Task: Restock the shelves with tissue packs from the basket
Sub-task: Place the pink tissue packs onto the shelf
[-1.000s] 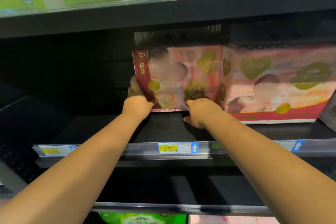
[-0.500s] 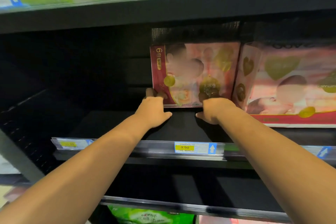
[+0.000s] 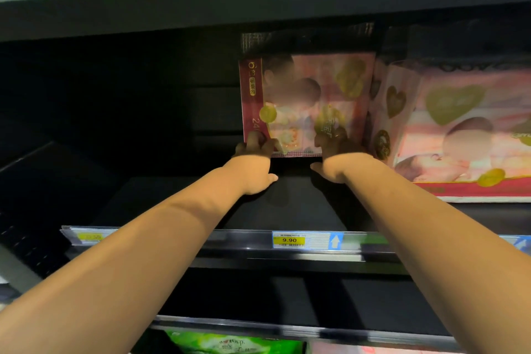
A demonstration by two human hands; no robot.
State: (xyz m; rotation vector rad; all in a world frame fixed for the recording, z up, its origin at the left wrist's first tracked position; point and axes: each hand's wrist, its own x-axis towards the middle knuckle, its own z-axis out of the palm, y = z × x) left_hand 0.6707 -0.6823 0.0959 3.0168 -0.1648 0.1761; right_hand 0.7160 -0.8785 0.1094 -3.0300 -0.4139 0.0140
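On mid shelf (image 3: 172, 204), tissue pack (image 3: 307, 95) face outward, long axis L-R, L grip (image 3: 253, 169), R grip (image 3: 342, 167), both flat, pressing lower front

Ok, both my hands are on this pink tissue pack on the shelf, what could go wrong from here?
1. The tissue pack stands upright, and the left hand and right hand touch only its lower edge, so it might tip over, perhaps toward the bare shelf on its left.
2. The neighbouring pack sits close on its right, at an angle; a hard push could snag or skew it.
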